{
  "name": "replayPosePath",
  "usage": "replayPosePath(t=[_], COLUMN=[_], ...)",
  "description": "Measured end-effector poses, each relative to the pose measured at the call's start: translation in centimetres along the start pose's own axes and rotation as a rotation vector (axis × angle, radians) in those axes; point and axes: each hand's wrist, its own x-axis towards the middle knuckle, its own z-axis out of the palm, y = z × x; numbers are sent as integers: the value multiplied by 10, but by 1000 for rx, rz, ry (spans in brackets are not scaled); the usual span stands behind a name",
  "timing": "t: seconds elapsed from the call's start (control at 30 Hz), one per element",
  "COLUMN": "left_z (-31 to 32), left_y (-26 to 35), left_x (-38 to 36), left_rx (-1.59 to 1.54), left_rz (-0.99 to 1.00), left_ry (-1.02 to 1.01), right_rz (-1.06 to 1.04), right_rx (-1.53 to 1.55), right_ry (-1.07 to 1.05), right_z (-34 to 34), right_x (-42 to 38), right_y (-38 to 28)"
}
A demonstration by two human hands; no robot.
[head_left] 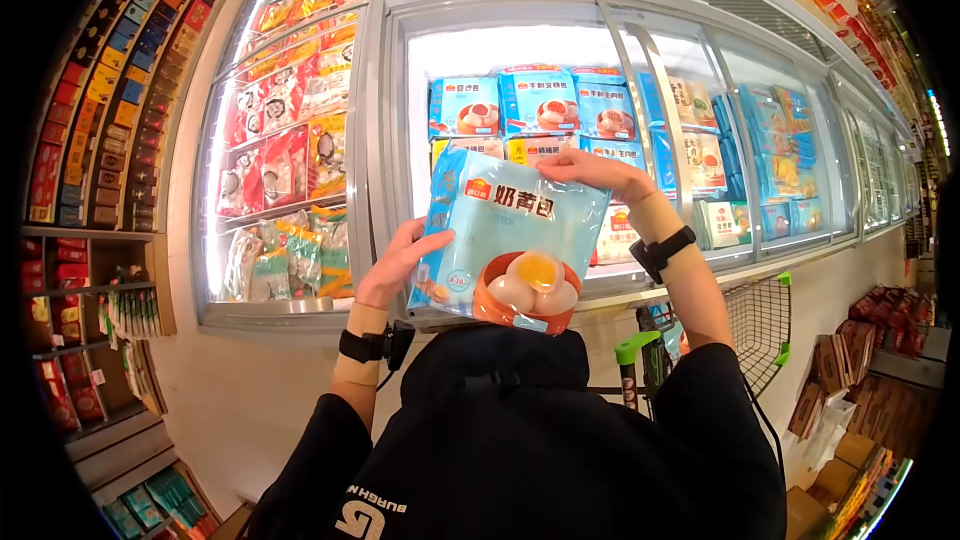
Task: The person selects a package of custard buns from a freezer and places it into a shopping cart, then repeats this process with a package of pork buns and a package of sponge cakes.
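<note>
A light-blue bag of frozen custard buns (500,240) is held up in front of me, its printed front with a bowl of buns facing me. My left hand (400,258) grips the bag's left side, fingers closed around the edge. At the top right corner, my right hand (595,172) pinches the bag's upper edge. Behind the bag, an open section of the freezer holds rows of similar blue bun bags (540,100). Dark straps with small devices are around both my wrists.
A glass-lidded freezer (390,0) runs across the front, with red and clear food bags (285,170) in its left section. A shopping cart (755,325) with a green handle stands at my right. Shelves of boxes (110,80) line the left.
</note>
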Motion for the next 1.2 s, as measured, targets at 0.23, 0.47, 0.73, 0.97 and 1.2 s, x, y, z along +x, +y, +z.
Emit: replayPosePath(t=[0.23,0.47,0.73,0.97,1.2], left_z=[11,-3,-3,-1,18], left_y=[-4,-12,-8,-11,9], left_x=[-15,-5,0,-2,-7], left_rx=[-283,-271,-150,-237,-191], left_rz=[40,117,168,160,242], left_ry=[222,247,239,297,187], right_rz=[-206,-161,-157,-243,-213], right_rx=[690,417,238,259,304], right_ry=[273,398,678,677,651], right_z=[29,58,72,73,73], right_x=[-13,-15,-18,-22,-9], right_y=[33,86,76,80,99])
